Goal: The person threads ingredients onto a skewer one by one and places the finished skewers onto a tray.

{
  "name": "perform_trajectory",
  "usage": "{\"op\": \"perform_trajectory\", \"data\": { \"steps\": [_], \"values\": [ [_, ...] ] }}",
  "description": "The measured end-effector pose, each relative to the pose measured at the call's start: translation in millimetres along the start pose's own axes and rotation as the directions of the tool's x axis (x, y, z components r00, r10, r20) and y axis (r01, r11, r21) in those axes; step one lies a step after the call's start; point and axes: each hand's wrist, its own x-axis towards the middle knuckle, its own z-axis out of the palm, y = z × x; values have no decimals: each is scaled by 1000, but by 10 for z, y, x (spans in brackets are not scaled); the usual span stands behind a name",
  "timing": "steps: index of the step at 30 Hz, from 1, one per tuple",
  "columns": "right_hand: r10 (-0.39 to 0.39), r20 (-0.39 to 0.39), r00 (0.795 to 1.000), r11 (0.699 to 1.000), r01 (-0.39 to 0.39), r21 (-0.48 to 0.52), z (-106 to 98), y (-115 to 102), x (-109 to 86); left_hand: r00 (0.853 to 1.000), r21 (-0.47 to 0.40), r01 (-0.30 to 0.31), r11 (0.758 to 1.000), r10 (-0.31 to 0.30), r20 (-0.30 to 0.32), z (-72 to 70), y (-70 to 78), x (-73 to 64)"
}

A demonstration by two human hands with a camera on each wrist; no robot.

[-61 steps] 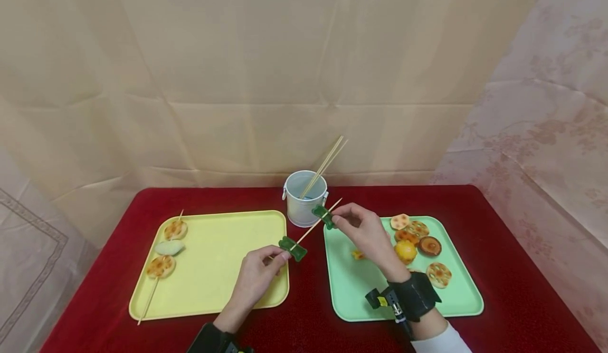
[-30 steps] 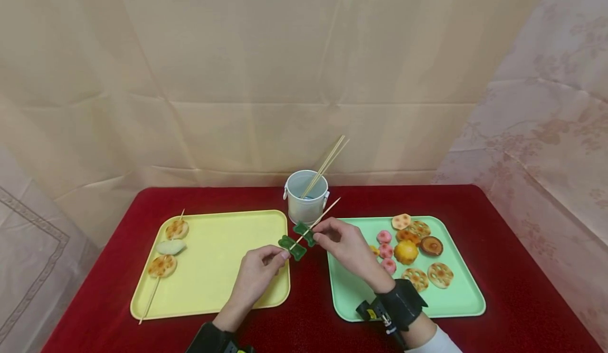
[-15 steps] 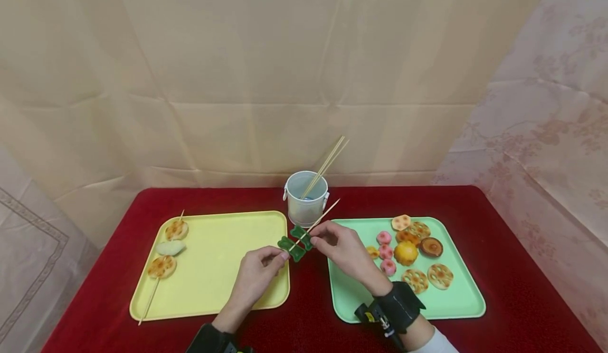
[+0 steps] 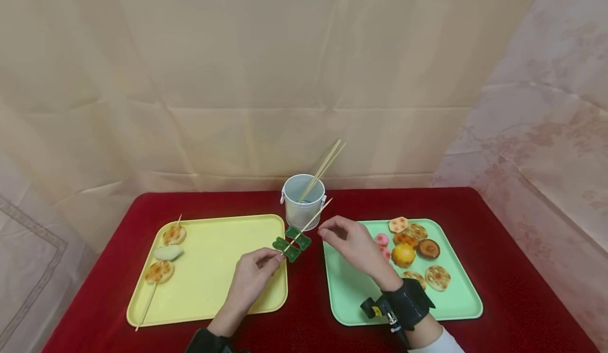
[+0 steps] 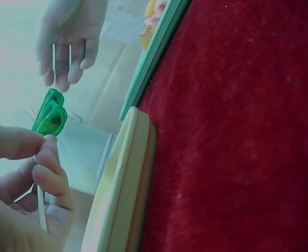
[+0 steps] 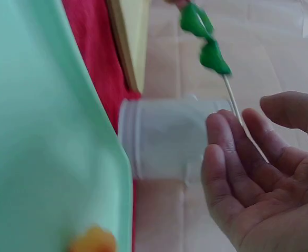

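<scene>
While left fingers (image 5: 22, 143) pinch the skewer (image 4: 317, 215), right fingers (image 6: 220, 178), loosely apart, have released the upper green piece (image 4: 302, 240).

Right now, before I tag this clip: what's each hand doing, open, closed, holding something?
Left hand: closed, pinching a skewer that carries two green pieces.
Right hand: open, holding nothing.

Soft, even light in the head view, left wrist view bluish — washed out (pale at upper left), right wrist view hazy, green pieces (image 6: 215, 56) blurred
</scene>
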Motion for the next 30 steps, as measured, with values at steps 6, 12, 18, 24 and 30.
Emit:
{"op": "perform_trajectory", "data": {
  "steps": [6, 12, 18, 24, 30],
  "values": [
    [40, 23, 999, 996, -39, -76, -279, 62, 9, 999, 43, -41, 998, 42, -25, -37, 4, -7],
    [48, 38, 998, 969, -37, -244, -497, 182, -11, 996, 86, -81, 993, 84, -40, -68, -7, 5],
    [88, 104, 991, 924, -42, -381, -565, 304, -25, 995, 120, -93, 988, 97, -28, -90, -17, 5],
    [71, 182, 981, 891, 19, -453, -581, 386, -73, 994, 142, -104, 984, 110, -29, -115, -9, -1],
    [-34, 256, 966, 819, 173, -548, -620, 470, -95, 994, 136, -100, 986, 105, -27, -127, -21, -6]
  ]
}}
